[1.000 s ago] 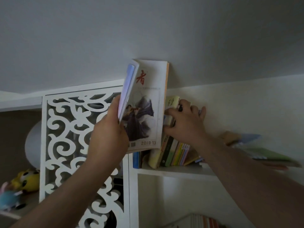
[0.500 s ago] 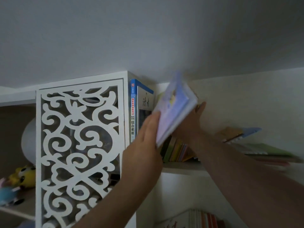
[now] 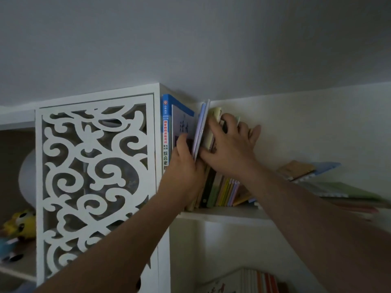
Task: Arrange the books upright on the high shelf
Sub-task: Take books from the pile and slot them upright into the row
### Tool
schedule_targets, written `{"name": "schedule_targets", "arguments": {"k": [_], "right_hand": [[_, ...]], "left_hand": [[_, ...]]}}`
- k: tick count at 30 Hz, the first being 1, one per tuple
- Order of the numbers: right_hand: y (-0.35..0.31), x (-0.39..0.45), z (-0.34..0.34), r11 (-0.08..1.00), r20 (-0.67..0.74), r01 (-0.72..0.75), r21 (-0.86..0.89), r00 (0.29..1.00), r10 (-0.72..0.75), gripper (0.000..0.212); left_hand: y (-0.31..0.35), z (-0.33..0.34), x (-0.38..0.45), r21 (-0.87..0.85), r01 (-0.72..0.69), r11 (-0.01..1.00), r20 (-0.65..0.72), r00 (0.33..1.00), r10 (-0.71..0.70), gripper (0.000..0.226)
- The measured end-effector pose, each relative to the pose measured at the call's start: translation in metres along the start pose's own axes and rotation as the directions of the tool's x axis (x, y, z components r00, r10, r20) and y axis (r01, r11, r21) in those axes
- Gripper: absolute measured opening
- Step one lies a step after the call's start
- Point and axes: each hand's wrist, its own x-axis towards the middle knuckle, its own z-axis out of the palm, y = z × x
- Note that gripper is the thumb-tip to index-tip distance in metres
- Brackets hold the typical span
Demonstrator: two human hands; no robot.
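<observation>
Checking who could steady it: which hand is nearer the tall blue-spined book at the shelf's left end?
Left. The left hand lies against the tall blue-spined book's cover; the right hand is further right, on the shorter books.

High white shelf board point(image 3: 224, 215), just under the ceiling, butting against a white fretwork side panel point(image 3: 95, 176) at its near end. Standing on the board right beside the panel: a tall blue-spined book with Chinese lettering point(image 3: 165, 132), then a thin lilac booklet point(image 3: 201, 127) tilted slightly away from the panel, then a row of shorter upright books with yellow, green, black and lilac spines point(image 3: 222, 192). Farther from the panel, lying flat on the board: loose books with brown, pale blue and green covers point(image 3: 330, 187).
</observation>
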Motion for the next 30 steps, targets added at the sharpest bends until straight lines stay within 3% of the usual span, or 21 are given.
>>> {"name": "schedule_targets", "arguments": {"k": [3,5,6,8,15,19,25,30], "right_hand": [[0.001,-0.002,0.001,0.999,0.01,0.028,-0.024,1.0,-0.028,0.078],[0.0,-0.002,0.001,0.999,-0.007,0.026,-0.028,1.0,-0.027,0.077],[-0.002,-0.001,0.002,0.999,-0.009,0.023,-0.029,1.0,-0.023,0.078],[-0.007,0.002,0.004,0.999,-0.001,0.029,-0.032,1.0,-0.029,0.08],[-0.036,0.013,0.025,0.994,-0.073,0.083,-0.07,0.993,-0.088,0.069],[-0.037,0.017,0.036,0.993,-0.133,0.088,-0.079,0.986,-0.098,0.068],[-0.04,0.018,0.043,0.989,-0.185,0.093,-0.114,0.976,-0.113,0.071],[-0.039,0.018,0.046,0.987,-0.227,0.072,-0.141,0.968,-0.103,0.071]], "left_hand": [[-0.008,-0.022,-0.005,0.194,-0.249,0.949,0.003,0.967,0.253,0.061],[-0.025,-0.034,0.0,0.464,-0.375,0.803,-0.021,0.901,0.433,0.068],[-0.036,-0.037,0.004,0.543,-0.359,0.759,-0.018,0.899,0.438,0.073],[-0.05,-0.038,0.007,0.577,-0.274,0.769,-0.022,0.936,0.35,0.077],[-0.055,-0.015,0.007,0.589,-0.043,0.807,-0.086,0.99,0.115,0.062],[-0.059,-0.012,0.011,0.567,-0.072,0.821,-0.041,0.993,0.115,0.05],[-0.077,-0.021,0.006,0.596,-0.149,0.789,-0.007,0.982,0.19,0.069],[-0.077,-0.019,0.007,0.643,-0.122,0.756,-0.038,0.981,0.19,0.067]]}}
